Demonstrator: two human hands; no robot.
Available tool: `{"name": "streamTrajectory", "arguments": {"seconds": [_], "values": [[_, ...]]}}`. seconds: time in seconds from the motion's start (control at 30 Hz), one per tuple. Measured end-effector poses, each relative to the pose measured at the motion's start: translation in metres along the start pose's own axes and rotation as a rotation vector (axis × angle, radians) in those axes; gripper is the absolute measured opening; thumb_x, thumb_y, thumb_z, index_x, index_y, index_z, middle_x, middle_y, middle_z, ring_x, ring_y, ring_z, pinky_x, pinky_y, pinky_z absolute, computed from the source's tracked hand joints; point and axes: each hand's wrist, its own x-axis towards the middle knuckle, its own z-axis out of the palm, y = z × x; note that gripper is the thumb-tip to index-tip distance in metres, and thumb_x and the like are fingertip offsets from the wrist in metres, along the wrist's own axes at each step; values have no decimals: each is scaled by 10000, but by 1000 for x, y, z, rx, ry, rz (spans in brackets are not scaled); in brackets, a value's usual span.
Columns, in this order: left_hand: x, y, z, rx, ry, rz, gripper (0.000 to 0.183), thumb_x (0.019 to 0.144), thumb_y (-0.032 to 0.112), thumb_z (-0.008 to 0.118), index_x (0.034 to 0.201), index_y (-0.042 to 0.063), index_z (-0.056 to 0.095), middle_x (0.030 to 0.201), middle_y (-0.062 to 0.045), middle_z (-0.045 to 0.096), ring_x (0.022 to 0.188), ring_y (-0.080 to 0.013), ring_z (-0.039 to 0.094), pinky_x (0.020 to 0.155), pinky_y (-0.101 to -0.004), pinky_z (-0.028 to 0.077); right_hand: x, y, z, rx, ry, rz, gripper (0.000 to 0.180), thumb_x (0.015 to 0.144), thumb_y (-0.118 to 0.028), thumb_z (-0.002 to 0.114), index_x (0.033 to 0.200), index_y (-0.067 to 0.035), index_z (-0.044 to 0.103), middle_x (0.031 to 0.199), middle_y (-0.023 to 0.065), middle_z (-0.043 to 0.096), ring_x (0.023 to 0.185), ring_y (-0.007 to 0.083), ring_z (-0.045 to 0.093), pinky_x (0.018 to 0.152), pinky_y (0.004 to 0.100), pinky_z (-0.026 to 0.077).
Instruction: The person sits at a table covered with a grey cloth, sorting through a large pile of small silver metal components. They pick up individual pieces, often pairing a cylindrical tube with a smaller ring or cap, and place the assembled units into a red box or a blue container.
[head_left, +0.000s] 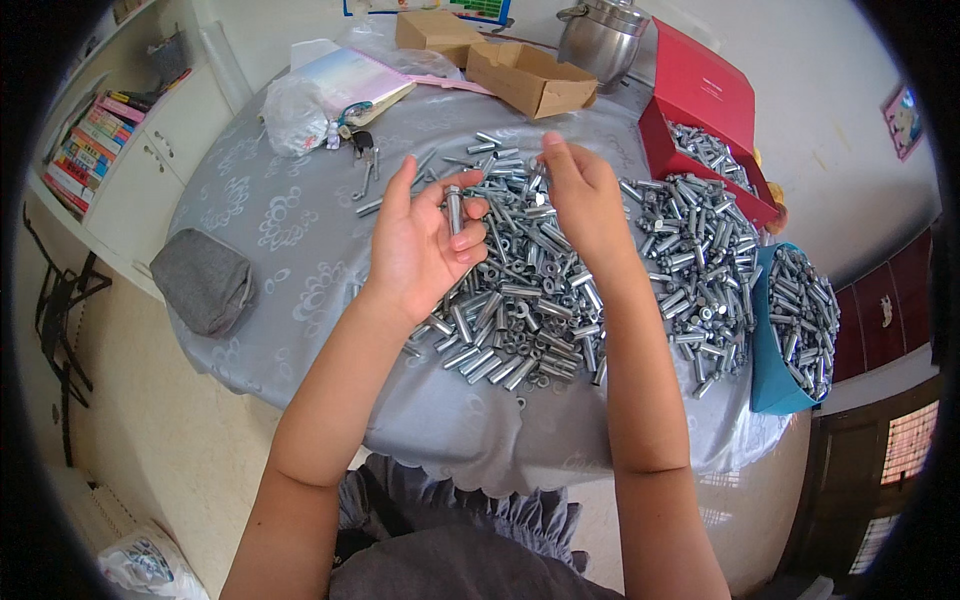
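My left hand (420, 240), palm up above the table, has a metal sleeve anchor bolt (454, 210) lying across its curled fingers. To the right, my right hand (585, 195) is raised with the thumb up and the fingers bent inward. Whether it pinches a small part is hidden by the hand itself. Below both hands spreads a pile of loose metal sleeves, bolts, nuts and washers (517, 300). A second heap of anchor bolts (697, 255) lies right of my right forearm.
A red box (705, 82) and a teal container (765, 375), both holding metal anchors, stand at the right. Behind are an open cardboard box (525, 79), a steel pot (600, 41) and a notebook (345, 75). Keys (364, 142) and a grey pouch (204, 281) lie left.
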Motion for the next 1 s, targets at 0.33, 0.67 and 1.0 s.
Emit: {"name": "streamTrajectory", "arguments": {"seconds": [0.33,0.67,1.0], "values": [[0,0,0,1,8,1,541,901,523,335,1062,22,463,770,-60,467,540,-129,370,516,-262,323,1,4,1,-37,14,36,481,890,-398,477,911,72,579,758,257,609,756,352,598,691,377,452],[-1,-1,4,5,26,-5,571,905,513,344,1094,-9,476,761,-52,444,540,-120,343,520,-252,308,2,0,-1,-18,4,102,535,862,-463,486,903,56,610,790,269,612,782,333,604,756,363,443],[-1,0,-3,26,14,-6,533,892,518,360,1059,22,461,769,-56,468,538,-125,365,516,-258,321,1,0,-1,-78,-29,109,584,817,-507,529,869,68,619,774,248,615,815,321,613,778,367,442]]}}
